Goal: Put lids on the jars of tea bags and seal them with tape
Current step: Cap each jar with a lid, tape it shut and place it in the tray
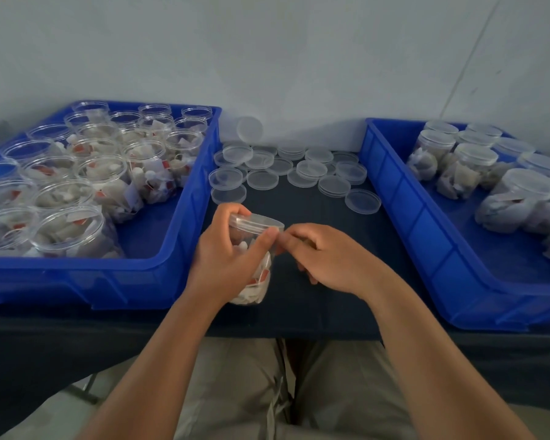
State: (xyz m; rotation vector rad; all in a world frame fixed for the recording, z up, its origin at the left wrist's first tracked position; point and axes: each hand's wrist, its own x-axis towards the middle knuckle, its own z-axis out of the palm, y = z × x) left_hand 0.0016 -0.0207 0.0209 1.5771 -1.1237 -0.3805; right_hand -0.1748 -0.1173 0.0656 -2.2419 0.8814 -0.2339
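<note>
Left hand point(226, 258) has the jar point(254, 281) wrapped up tight, fingers and thumb around it, lifted just above the table point(315, 217) near the middle of the front edge. The lid point(256, 223) is on, tea bags packed inside. Right hand point(324, 258) is in close, fingers curled, tips meeting the left thumb right at the lid's rim; whether it pinches anything there, I cannot tell. Behind them, loose lids point(311, 169) are scattered across the middle of the table toward the back edge. The blue bin point(172, 249) at the left edge is full of open jars point(102, 166). The other bin point(426, 236), at the right edge, holds capped jars point(470, 166).
</note>
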